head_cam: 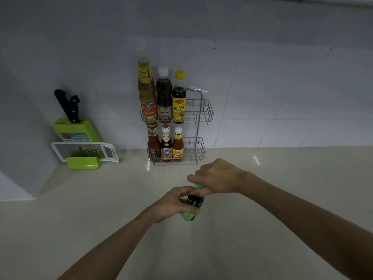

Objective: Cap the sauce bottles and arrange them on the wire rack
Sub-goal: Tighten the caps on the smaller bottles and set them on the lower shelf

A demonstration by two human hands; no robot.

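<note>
right hand [217, 175] fingers curl round green cap [198, 186] | left hand [175, 203] wraps dark bottle [194, 205], held above counter [80, 229] | tip: steady the body, twist until snug | wire rack [199, 112] right slots free

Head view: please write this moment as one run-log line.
left hand: grips dark green-labelled sauce bottle body | right hand: on green cap | silver wire rack: six bottles

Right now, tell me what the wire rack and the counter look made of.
Two-tier silver wire rack: thin metal rods, probably plated steel, judging by the grey sheen. Glossy beige countertop: polished stone or tile, perhaps laminate; it mirrors light spots.
</note>
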